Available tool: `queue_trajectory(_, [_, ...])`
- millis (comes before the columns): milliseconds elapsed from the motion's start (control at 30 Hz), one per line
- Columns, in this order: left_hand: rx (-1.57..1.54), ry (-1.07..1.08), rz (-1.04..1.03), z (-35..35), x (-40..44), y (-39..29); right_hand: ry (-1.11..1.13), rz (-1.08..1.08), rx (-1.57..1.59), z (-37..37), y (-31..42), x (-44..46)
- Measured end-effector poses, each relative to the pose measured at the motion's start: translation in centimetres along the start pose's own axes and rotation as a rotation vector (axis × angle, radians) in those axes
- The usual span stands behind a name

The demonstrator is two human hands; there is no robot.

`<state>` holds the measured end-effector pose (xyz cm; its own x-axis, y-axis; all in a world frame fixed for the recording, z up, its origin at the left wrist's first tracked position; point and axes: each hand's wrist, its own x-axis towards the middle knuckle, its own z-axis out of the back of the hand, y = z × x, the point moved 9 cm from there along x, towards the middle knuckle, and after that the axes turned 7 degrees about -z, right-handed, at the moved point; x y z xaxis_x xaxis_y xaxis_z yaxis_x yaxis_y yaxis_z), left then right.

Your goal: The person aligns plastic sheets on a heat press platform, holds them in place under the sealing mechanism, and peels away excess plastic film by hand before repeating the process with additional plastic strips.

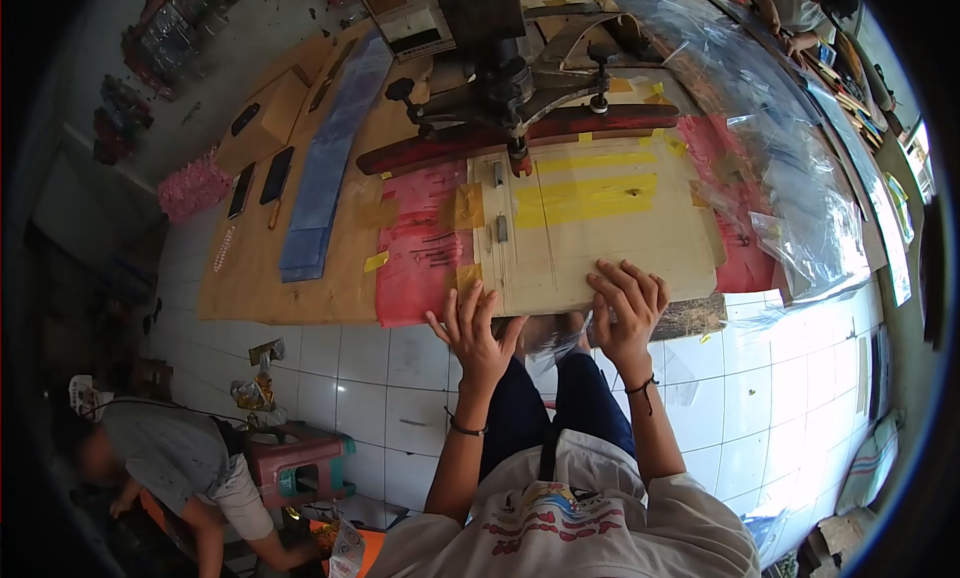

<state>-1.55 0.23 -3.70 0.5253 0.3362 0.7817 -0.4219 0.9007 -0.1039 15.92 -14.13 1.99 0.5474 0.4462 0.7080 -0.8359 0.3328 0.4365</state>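
My left hand (474,340) rests at the front edge of the worktable, fingers spread, where a red plastic sheet (420,248) meets a pale board (560,263). My right hand (628,313) lies on the board's front edge, its fingers stretched out. Neither hand grips anything visible. Yellow tape strips (590,200) cross the board, and two small metal pieces sit along its left side. Over the board's far edge stands a dark machine head (510,88) with a long red bar (560,130). Clear plastic (555,343) hangs below the edge between my hands.
Blue plastic strips (320,208) and phones (277,174) lie left on the wooden top (260,288). Clear plastic sheeting (800,198) covers the right side. One person bends near a stool (300,463) at lower left; another person (795,8) is at upper right.
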Motion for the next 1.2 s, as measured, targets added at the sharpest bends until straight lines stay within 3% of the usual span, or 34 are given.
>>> queue_trajectory(633, [0.026,-0.048,-0.076,-0.8,-0.6,0.4,-0.100,-0.076,0.036,0.3,0.2,-0.2])
queue_trajectory(733, [0.030,-0.053,-0.074,-1.0,-0.9,0.8,0.025,-0.168,0.079,0.8,1.2,1.7])
queue_trajectory(767, [0.028,-0.049,-0.070,-0.9,-1.0,0.7,0.172,-0.190,0.120,0.2,1.2,2.5])
queue_trajectory(867, [-0.002,-0.048,-0.035,-0.9,-0.7,0.4,0.328,-0.079,0.120,-1.2,3.1,6.2])
queue_trajectory(900, [-0.019,-0.056,-0.023,-0.8,-0.5,0.3,0.517,0.010,0.049,-3.2,3.0,6.6])
queue_trajectory(1100, [-0.021,-0.010,-0.048,-1.0,-0.8,0.5,0.695,0.173,-0.167,-9.1,3.7,8.1])
queue_trajectory(1200, [0.002,0.022,-0.067,-1.0,-0.8,0.1,0.718,0.111,-0.172,-9.3,3.4,8.6])
